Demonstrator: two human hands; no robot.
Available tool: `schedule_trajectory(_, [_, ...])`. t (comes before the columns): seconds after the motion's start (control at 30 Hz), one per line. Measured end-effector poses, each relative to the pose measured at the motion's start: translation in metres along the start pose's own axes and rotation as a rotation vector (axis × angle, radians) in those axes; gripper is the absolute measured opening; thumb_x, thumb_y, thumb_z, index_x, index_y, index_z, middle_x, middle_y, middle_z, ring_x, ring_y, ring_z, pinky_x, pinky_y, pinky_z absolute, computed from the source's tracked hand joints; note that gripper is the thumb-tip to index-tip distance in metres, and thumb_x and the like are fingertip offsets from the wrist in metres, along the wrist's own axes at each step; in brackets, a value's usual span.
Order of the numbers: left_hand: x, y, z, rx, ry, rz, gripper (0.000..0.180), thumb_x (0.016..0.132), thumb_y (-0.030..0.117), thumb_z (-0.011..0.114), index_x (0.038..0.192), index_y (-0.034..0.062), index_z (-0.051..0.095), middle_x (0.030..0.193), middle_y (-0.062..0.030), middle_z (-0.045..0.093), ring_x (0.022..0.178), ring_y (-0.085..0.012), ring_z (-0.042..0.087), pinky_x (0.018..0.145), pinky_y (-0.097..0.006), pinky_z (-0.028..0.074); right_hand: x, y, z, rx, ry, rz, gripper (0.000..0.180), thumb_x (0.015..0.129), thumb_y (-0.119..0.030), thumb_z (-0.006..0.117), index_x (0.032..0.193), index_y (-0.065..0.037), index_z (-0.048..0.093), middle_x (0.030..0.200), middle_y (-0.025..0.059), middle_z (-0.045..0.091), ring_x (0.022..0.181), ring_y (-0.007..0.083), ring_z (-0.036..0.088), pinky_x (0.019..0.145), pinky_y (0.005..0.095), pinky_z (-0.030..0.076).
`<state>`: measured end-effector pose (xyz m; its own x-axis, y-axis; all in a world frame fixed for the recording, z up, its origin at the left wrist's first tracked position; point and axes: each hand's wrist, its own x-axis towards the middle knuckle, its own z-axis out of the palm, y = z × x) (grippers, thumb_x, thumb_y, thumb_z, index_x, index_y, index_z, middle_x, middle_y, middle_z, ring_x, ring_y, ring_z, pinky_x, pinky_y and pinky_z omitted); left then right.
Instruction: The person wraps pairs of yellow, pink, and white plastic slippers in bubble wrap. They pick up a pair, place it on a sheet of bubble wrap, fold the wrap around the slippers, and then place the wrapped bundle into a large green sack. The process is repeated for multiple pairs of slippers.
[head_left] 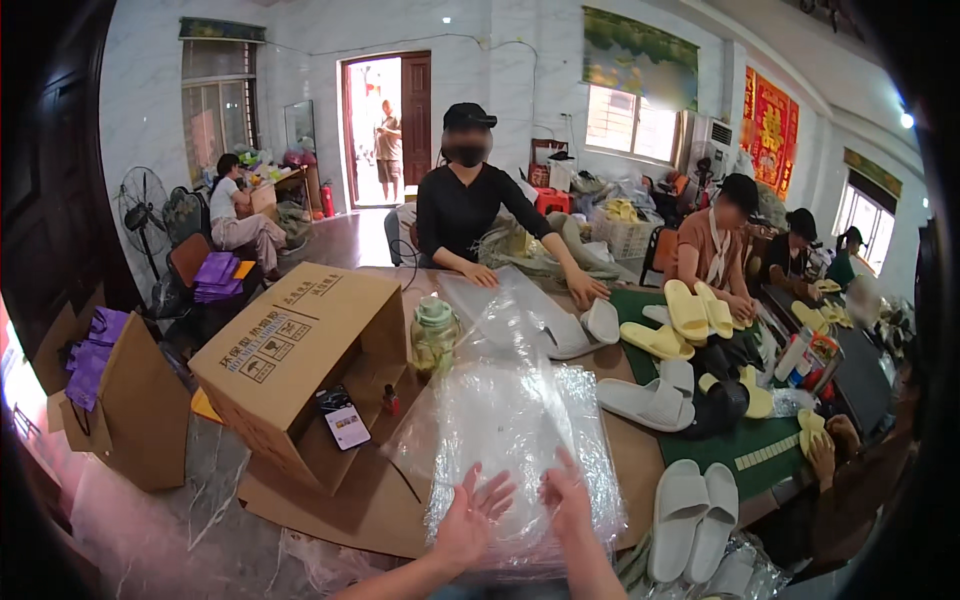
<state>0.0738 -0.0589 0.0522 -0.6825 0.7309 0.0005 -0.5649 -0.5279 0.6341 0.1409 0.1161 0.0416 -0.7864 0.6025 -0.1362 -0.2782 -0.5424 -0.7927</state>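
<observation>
Overhead, marble walls (520,60) surround the cluttered worktable (640,455).

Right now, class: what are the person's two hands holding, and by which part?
Both hands, left hand and right hand, are on the plastic bags at the stack's near edge; a closed grip cannot be told.

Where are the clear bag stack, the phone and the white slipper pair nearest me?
clear bag stack (515,430), head view, middle of top sheet.
phone (345,418), head view, centre of its screen.
white slipper pair (692,518), head view, strap of the left slipper.
</observation>
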Motion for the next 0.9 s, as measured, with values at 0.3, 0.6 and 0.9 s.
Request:
schedule_trajectory(0.3, [-0.033, 0.025, 0.015, 1.234, -0.887, 0.005, 0.040, 0.097, 0.027, 0.062, 0.132, 0.0082, 0.059, 0.137, -0.0154, 0.058, 0.126, -0.0286, 0.055, 0.109, -0.041, 0.040, 0.043, -0.064, -0.050, -0.934, -0.174, -0.272, 0.083, 0.086, -0.005, 0.067, 0.157, -0.013, 0.023, 0.087, 0.0026, 0.067, 0.057, 0.0081, 0.054, 0.052, 0.0247, 0.046])
schedule_trajectory(0.6, [0.050, 0.007, -0.035, 1.911, -0.366, 0.484, 0.075, 0.080, 0.051, 0.074, 0.143, 0.0173, 0.050, 0.155, -0.0201, 0.032, 0.145, -0.0416, 0.023, 0.116, -0.050, 0.029, 0.047, -0.093, -0.034, -1.205, -0.237, -0.381, 0.090, 0.082, -0.002, 0.062, 0.158, -0.020, 0.018, 0.107, 0.0023, 0.070, 0.065, 0.0189, 0.055, 0.070, 0.0321, 0.050])
schedule_trajectory(0.9, [0.039, -0.007, -0.054, 2.025, -0.540, 0.232, 0.099, 0.072, 0.076, 0.064, 0.150, 0.0193, 0.041, 0.158, -0.0261, 0.022, 0.147, -0.0458, 0.018, 0.120, -0.053, 0.014, 0.062, -0.042, -0.083, -1.022, -0.023, -0.352, 0.091, 0.080, -0.003, 0.068, 0.157, -0.013, 0.020, 0.118, 0.0107, 0.067, 0.084, 0.0194, 0.064, 0.077, 0.0337, 0.051])
